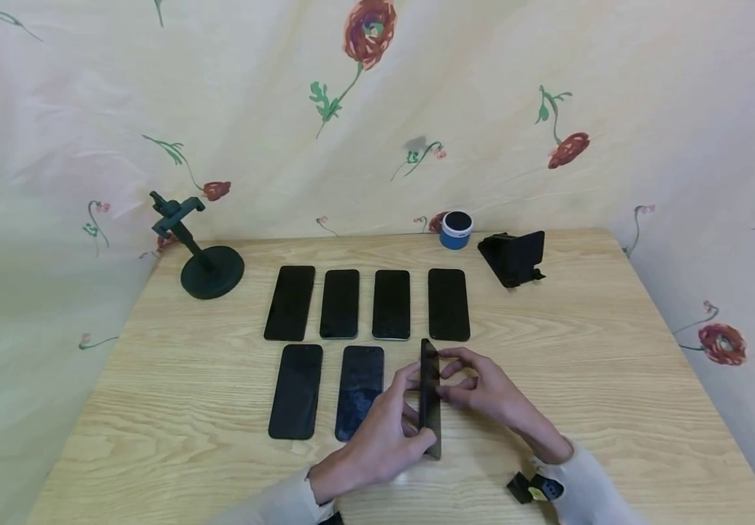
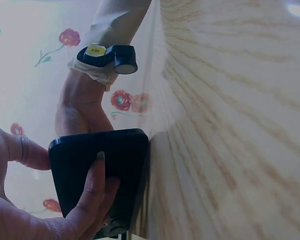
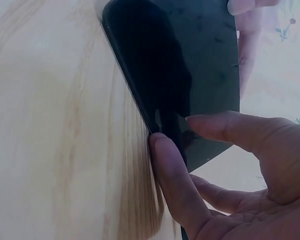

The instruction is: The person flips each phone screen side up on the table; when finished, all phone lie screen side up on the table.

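Observation:
A black phone [image 1: 430, 408] stands on its long edge on the table. My left hand [image 1: 386, 437] grips it, thumb at the near end and fingers spread against its back [image 2: 125, 165]. On the other side my right hand [image 1: 485, 386] touches the glossy screen face. In the right wrist view, the thumb and a finger of the right hand [image 3: 240, 165] rest on that screen [image 3: 155, 75], one fingertip by the lower long edge. Left of the left hand lies another phone [image 1: 359, 386], partly covered by it.
Several dark phones lie flat: a back row, with one phone [image 1: 448, 305] beyond the hands, and a phone [image 1: 295, 391] at front left. Along the back are a round-based phone stand [image 1: 213, 272], a blue-and-white round container [image 1: 456, 230] and a black folding stand [image 1: 515, 259].

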Demonstrator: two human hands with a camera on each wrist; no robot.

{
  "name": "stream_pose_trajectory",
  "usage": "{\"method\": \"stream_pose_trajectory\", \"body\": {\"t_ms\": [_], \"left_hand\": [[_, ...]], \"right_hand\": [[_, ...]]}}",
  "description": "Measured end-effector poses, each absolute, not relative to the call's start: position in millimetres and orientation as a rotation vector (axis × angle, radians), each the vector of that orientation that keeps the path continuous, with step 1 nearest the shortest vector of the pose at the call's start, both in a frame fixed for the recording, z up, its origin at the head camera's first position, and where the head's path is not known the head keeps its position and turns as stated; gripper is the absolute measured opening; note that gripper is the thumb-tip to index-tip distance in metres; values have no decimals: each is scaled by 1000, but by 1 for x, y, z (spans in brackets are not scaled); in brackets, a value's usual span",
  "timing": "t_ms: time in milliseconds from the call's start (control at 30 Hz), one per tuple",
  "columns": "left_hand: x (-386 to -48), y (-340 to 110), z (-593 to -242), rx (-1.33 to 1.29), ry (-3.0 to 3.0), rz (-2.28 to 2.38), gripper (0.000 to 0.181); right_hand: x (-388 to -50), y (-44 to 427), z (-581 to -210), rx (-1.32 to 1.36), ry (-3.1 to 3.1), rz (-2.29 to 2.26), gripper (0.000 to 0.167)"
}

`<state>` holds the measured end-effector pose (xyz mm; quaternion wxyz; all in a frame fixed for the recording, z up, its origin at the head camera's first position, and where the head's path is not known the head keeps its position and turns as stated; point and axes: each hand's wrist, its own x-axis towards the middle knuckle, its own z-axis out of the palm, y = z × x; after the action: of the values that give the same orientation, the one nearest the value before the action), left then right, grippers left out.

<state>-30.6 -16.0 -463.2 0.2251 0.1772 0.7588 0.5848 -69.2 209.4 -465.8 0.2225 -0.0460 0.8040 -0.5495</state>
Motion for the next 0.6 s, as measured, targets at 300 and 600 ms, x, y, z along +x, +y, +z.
{"method": "stream_pose_trajectory", "body": {"t_ms": [300, 600], "left_hand": [[-34, -22, -465, 487, 2142, 1605, 71], [-35, -27, -467, 420, 2225, 1610, 68]], "right_hand": [[-69, 207, -465, -84, 2299, -1459, 68], [-68, 207, -467, -99, 2361, -1461, 70]]}}
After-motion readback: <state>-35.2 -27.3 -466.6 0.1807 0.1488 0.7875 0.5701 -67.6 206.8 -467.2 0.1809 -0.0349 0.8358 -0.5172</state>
